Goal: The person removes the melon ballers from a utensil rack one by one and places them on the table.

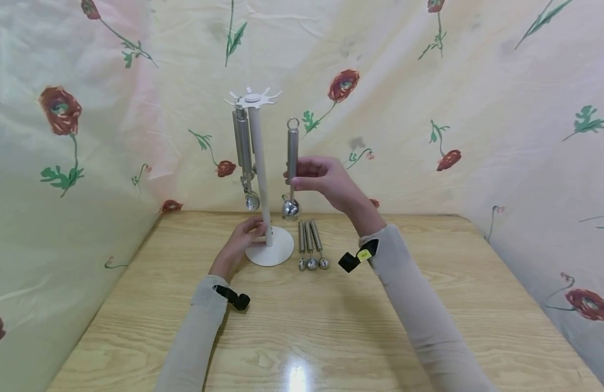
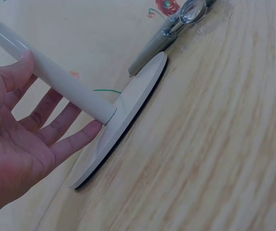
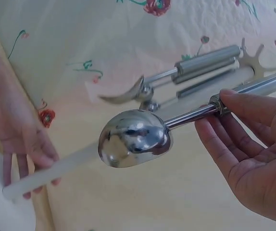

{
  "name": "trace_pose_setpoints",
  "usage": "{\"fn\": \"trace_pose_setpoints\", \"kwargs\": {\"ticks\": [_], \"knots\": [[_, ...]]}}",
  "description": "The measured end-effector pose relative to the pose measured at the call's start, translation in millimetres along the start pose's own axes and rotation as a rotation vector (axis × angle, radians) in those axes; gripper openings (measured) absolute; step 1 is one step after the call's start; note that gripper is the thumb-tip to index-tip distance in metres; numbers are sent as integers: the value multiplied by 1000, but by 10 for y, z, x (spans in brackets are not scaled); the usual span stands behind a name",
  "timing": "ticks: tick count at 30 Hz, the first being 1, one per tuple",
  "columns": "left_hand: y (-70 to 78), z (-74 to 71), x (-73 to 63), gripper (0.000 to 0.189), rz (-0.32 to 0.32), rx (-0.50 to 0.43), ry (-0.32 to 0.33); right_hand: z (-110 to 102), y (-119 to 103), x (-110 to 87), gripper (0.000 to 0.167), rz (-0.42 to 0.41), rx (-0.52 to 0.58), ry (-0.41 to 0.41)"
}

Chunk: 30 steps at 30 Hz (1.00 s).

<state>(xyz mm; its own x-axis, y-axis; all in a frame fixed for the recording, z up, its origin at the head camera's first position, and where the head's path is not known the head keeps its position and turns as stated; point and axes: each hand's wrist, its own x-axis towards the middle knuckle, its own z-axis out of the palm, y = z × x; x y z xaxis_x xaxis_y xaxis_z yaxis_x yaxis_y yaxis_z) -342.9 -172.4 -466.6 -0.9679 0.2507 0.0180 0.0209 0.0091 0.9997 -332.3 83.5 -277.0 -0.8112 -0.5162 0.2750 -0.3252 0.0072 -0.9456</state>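
My left hand (image 1: pixel 239 240) holds the lower post of a white utensil stand (image 1: pixel 261 179), just above its round base. In the left wrist view, the thumb lies on one side of the post and the fingers reach behind it. An ice cream scoop (image 3: pixel 135 139) with a shiny metal bowl is pinched by its handle in my right hand (image 1: pixel 328 177). It hangs upright in the air, bowl down and ring up, right of the stand. Several metal utensils (image 1: pixel 243 144) hang from the stand's left side; one has a curved, pointed end (image 3: pixel 123 95).
On the wooden table (image 1: pixel 292 321), three small metal-handled utensils (image 1: pixel 309 239) with rounded ends lie side by side, right of the stand's base. The stand's top is a ring of white hooks (image 1: pixel 253 99). A flower-patterned cloth (image 1: pixel 395 81) hangs behind and on both sides.
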Motion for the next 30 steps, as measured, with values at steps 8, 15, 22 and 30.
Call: {"fn": "trace_pose_setpoints", "kwargs": {"ticks": [8, 15, 22, 30], "knots": [[16, 6, -2, 46, -13, -1, 3, -323, 336, -280, 36, 113, -2, 92], [17, 15, -15, 46, -27, 5, 11, -519, 623, -476, 42, 225, 7, 119], [11, 21, -7, 49, -28, 4, 12, -666, 893, -590, 45, 298, 6, 122], [3, 11, -1, 48, -21, 9, 5, -779, 1191, -657, 44, 361, -27, 120]]}}
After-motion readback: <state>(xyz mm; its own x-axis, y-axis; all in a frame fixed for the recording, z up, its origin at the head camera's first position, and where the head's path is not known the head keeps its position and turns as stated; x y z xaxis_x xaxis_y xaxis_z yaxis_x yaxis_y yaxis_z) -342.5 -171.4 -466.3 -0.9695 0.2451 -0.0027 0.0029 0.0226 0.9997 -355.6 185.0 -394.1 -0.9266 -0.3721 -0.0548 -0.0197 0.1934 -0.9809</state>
